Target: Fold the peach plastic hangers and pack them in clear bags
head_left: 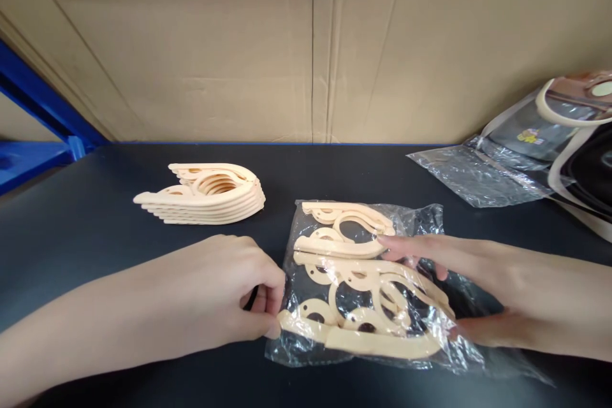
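Note:
A clear plastic bag (421, 220) lies on the black surface before me, with several cream folding hangers (382, 344) flat inside it. At the bag's left edge, my left hand (234, 293) is closed in a pinch on the plastic, beside the tip of the lowest hanger. My right hand (497, 287) rests on the bag's right side, fingers and thumb spread apart. Its index fingertip touches the upper hanger, while the thumb lies at the curved end of the lower one. Behind my left hand sits a neat stack of similar cream hangers (215, 197), outside the bag.
At the right edge lies a transparent bag (478, 172) beside a clear item with cream trim (545, 121) and a small cartoon print. Brown cardboard (239, 44) stands along the back of the black surface (95, 255). A blue metal frame (38, 95) borders the left.

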The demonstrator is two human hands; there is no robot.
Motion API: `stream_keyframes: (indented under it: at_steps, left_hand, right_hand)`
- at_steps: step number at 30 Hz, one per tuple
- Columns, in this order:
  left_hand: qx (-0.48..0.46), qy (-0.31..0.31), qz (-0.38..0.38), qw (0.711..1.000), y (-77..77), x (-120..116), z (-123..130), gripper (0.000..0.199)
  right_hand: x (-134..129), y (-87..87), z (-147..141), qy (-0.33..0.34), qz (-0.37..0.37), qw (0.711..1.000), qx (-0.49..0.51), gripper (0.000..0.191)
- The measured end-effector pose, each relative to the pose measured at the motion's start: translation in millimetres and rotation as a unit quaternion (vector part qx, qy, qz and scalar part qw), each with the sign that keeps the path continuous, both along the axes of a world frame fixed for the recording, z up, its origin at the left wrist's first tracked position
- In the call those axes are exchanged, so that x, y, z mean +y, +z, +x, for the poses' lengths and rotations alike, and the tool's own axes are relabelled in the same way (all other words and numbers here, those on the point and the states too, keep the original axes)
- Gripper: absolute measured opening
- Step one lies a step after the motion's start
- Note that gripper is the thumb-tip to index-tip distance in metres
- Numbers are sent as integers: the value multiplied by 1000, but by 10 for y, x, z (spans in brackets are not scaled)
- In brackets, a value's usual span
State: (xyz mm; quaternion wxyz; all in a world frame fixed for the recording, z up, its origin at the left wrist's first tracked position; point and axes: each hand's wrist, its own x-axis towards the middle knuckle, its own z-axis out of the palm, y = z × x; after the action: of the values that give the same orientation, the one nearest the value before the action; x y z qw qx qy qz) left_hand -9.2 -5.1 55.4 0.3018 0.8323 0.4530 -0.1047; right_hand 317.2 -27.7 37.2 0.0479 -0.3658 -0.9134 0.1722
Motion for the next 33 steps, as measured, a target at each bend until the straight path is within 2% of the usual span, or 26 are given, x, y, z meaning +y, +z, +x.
stream_keyframes:
  at_steps: [6, 11, 19, 25, 30, 33]
  left_hand:
    - [-10, 1, 4, 1000, -25, 3, 33, 14]
    - [-17, 5, 17, 1000, -26, -2, 63, 13]
    - [-16, -4, 15, 1000, -5, -8, 92, 14]
    - [-12, 0, -1, 1000, 34, 10, 103, 14]
    - [-27, -4, 6, 1000, 10, -3, 85, 14]
    - [-25, -10, 12, 1000, -8, -9, 89, 14]
  right_hand:
    - [0, 29, -210, -16, -36, 998, 57, 93]
    - [34, -14, -221, -54, -56, 996, 54, 77]
    - [89, -33, -236, -64, -113, 989, 71, 74]
    - [98, -96, -236, -21, -53, 993, 106, 73]
    - [70, -114, -251, 14, 43, 996, 76, 84]
    - [50, -127, -267, 28, 61, 995, 67, 85]
